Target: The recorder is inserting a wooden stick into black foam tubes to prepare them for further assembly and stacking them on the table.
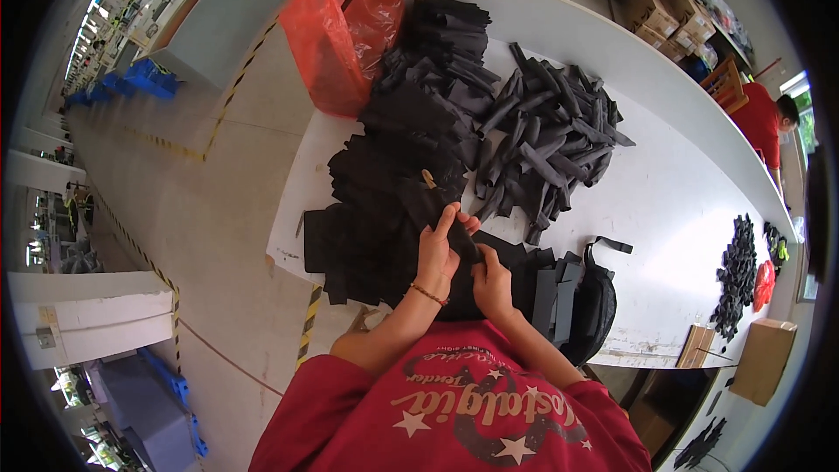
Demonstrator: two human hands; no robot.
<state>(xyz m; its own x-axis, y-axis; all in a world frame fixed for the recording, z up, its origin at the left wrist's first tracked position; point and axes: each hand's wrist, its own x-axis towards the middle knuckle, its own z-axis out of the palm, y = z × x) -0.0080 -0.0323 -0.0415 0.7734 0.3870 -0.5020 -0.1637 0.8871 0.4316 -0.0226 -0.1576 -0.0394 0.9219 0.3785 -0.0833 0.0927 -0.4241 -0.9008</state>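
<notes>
Well, from my feed, left to right: stacked black pieces (350,240), then the left hand (435,252), fingers curled closed around a black strip (462,242) over the desk (669,197), then the right hand (494,287) pinching its near end. I'd judge it light, soft, best gripped at its 2 ends.

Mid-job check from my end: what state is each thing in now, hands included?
Left hand: closed on the black piece
Right hand: closed on its near end
Black piece: held, rolled or folded, cannot tell which
Flat black pieces: stacked, overlapping
Rolled black pieces: heaped loosely
Red plastic bag: crumpled
Black bag with strap: open or closed, cannot tell
</notes>
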